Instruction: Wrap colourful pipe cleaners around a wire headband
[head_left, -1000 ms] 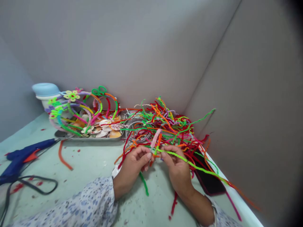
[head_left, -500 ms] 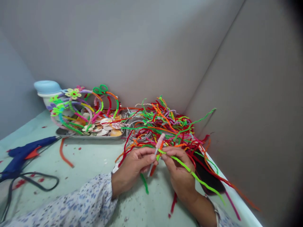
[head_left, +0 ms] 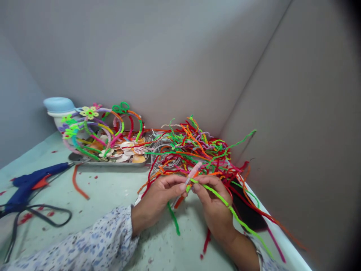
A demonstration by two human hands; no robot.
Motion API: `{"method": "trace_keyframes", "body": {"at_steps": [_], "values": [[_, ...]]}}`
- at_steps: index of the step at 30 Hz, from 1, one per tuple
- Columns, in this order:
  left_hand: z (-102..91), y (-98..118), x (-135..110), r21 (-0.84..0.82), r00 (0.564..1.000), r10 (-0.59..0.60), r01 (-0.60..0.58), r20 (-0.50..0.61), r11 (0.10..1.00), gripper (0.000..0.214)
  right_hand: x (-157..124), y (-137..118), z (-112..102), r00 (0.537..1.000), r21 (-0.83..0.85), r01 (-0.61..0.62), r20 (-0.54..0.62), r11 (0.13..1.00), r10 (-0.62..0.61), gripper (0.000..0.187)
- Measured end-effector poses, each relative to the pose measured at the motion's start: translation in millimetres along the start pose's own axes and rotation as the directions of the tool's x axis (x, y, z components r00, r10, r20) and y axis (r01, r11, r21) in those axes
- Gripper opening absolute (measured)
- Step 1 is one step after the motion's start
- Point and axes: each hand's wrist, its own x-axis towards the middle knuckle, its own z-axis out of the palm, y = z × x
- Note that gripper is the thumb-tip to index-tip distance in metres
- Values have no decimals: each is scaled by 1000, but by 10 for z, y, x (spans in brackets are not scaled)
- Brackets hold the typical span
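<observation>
My left hand (head_left: pixel 162 197) pinches a narrow band (head_left: pixel 193 171) wrapped in pale pink and orange pipe cleaner, with a bare whitish stretch near the fingers. A lime-green pipe cleaner (head_left: pixel 216 192) crosses the band, and the thumb and fingers of my right hand (head_left: pixel 216 210) grip it close to the crossing. Its long loose end trails over the right hand toward the lower right. Just beyond both hands lies a tangled heap of coloured pipe cleaners (head_left: pixel 203 145). The fingertips partly hide where the green strand meets the band.
A metal tray (head_left: pixel 113 163) of shells holds several decorated headbands (head_left: pixel 93 124). Behind it stands a white container with a blue lid (head_left: pixel 59 105). A blue glue gun (head_left: pixel 28 184) with a black cord lies left. Coiled wire (head_left: pixel 165 150) and a dark flat object (head_left: pixel 249 212) flank the heap.
The band has tilted further to the right in my left hand. My right hand keeps its grip on the lime-green pipe cleaner, whose loose end has shifted slightly downward.
</observation>
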Motion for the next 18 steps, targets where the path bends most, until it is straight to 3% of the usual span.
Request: {"method": "trace_keyframes", "body": {"at_steps": [3,8,18], "values": [[-4,-21,14,-26,1000,-13,14,9,1000,17,6,-9,7,997,56,-81,18,995,80,8],[12,-38,20,-66,999,-44,43,-14,997,23,11,-4,19,996,52,-91,-11,995,91,7],[56,-41,0,-195,996,-88,82,-24,977,22,9,66,14,998,-53,62,-20,997,-63,9]]}}
